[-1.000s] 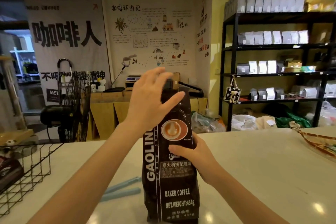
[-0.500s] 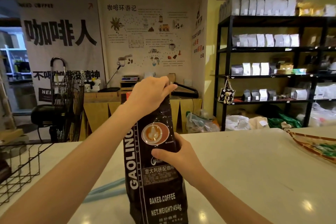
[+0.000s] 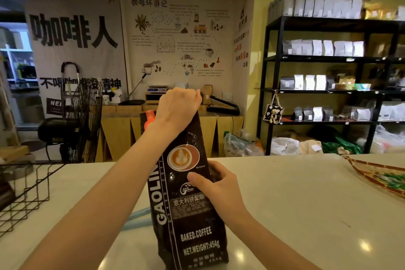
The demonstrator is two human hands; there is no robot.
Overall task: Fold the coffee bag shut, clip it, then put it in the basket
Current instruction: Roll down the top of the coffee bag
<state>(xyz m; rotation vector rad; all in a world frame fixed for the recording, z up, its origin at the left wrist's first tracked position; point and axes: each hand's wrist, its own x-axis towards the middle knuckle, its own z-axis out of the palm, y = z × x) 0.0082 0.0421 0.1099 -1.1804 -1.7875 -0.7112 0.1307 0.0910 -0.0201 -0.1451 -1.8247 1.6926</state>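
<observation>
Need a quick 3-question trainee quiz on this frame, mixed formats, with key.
1. True or false: the tall black foil coffee bag lies flat on the white counter.
2. Multiple choice: where is the left hand? A) on the black wire basket B) closed over the bag's top C) on the pale blue clip
3. Fill in: the right hand grips the bag around its ____.

Key: 1 false, it stands upright. 2 B. 3 middle, thumb on the front.
</observation>
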